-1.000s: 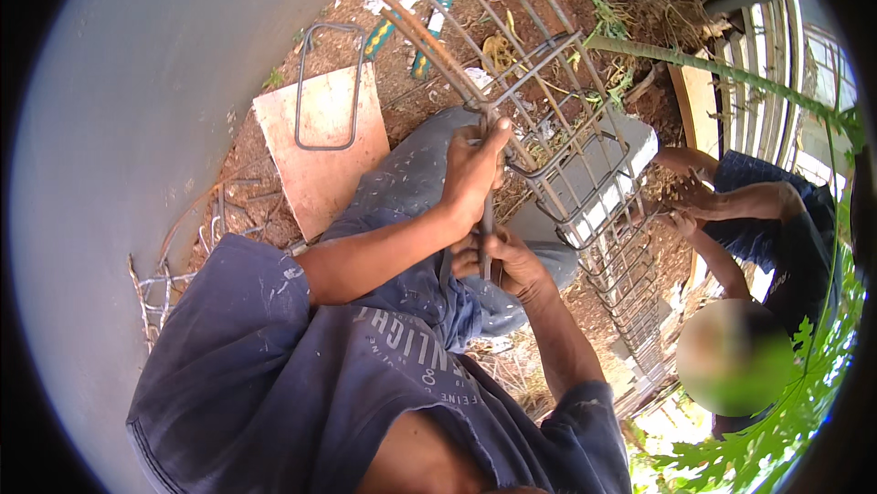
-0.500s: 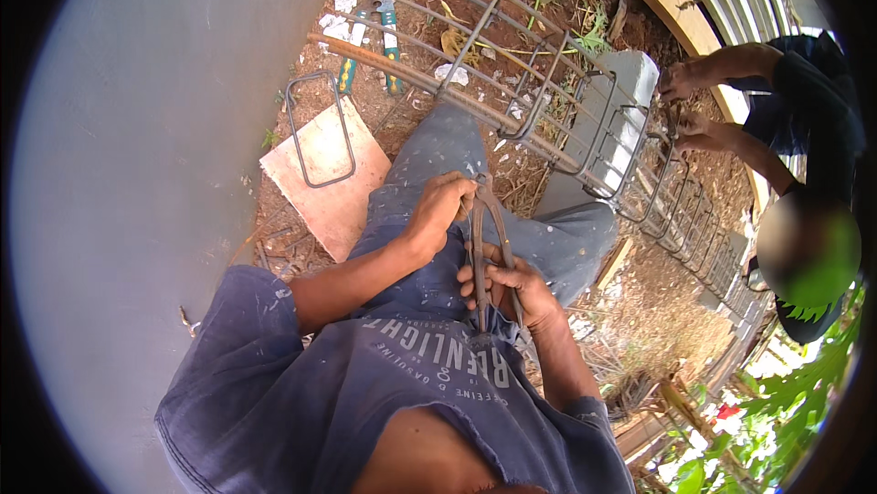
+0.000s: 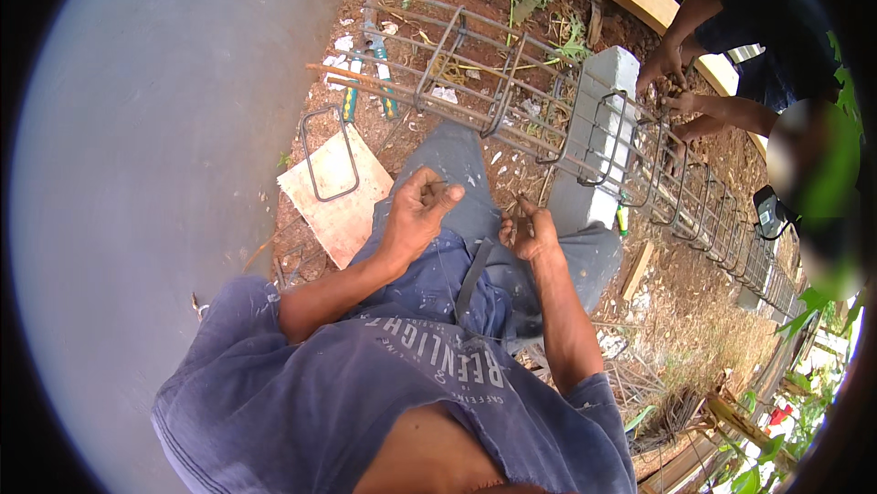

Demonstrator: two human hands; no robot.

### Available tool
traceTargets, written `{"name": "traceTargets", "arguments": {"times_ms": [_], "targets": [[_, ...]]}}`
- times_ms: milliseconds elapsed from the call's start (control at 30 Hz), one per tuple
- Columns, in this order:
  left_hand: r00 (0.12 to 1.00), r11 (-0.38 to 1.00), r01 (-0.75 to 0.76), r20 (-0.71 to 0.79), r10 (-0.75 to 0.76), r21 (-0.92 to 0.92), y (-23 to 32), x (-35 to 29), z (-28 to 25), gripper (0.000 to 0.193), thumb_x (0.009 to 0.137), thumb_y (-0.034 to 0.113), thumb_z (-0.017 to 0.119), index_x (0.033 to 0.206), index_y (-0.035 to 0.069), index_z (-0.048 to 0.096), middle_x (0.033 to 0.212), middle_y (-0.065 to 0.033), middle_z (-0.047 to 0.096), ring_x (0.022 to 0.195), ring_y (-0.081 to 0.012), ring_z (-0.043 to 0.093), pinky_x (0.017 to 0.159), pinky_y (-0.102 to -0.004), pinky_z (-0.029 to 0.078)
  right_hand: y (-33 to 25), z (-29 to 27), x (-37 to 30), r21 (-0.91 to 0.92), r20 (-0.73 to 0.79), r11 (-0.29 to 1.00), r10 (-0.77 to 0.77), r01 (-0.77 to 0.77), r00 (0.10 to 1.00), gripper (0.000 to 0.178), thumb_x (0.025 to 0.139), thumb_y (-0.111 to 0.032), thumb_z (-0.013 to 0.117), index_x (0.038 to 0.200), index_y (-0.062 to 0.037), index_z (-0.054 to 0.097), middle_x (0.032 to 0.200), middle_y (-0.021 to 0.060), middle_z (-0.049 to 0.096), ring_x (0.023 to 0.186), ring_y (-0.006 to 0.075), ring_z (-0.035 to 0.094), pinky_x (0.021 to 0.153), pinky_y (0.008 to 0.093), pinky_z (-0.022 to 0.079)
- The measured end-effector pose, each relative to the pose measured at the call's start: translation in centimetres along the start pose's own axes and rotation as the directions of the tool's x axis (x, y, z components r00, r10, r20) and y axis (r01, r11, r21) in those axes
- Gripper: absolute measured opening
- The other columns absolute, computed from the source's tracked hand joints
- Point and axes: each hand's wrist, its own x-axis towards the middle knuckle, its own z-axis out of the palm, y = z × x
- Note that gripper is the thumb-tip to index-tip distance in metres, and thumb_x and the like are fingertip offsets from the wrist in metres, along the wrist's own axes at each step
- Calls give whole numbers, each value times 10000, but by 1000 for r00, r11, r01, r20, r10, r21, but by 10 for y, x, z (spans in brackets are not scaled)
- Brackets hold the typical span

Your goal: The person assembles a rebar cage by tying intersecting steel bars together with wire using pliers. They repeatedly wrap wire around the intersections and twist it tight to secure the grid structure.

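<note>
Above my lap, my left hand (image 3: 422,213) is closed, its thumb pressed toward the curled fingers. A thin dark bit seems to show at its fingertips, too small to name. My right hand (image 3: 532,233) is also closed, a little to the right and apart from the left one; what its fingers hold is hidden. A dark flat strip (image 3: 472,284) lies over my lap between the forearms. Just beyond my knees runs a long rebar cage (image 3: 498,115) of rods and rectangular stirrups, which neither hand touches.
Bolt cutters (image 3: 380,74) with green-and-yellow handles lie on the soil beyond the cage. A bent stirrup (image 3: 354,185) rests on a pale board (image 3: 306,185). A concrete block (image 3: 594,133) sits under the cage. At right a co-worker's hands (image 3: 671,83) are at the cage. A grey wall (image 3: 164,202) rises at left.
My hands have drawn apart, and the right has moved up. The pincers that were between them no longer show clearly. The co-worker has leaned in farther over the cage.
</note>
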Motion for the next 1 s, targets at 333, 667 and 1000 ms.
{"name": "traceTargets", "arguments": {"times_ms": [333,667,1000], "targets": [[983,962,-176,14,183,-207,-13,36,94,572,1000,522,407,642,75,376,589,59,300,577,-68,284,477,-295,268,-6,31,-38,-370,162,811,-423,453,891,427,1022,-327,413,1246,20,522,1059,113,605,699,184,585,521,330,471],[857,574,-449,148,494,684,-21,104,38,398,901,414,611,825,31,688,774,-122,653,749,-275,620,756,-445,475,18,21,-92,-368,-30,900,-264,235,964,369,967,-117,503,1304,32,517,728,32,560,488,78,455,404,216,351],[647,168,-762,747,157,625,-27,210,10,546,774,335,697,1288,212,558,990,-82,591,894,-290,625,713,-450,508,-3,66,22,-80,-11,935,-347,345,938,465,970,-95,378,1434,-113,364,696,-44,379,515,64,298,439,201,257]]}}
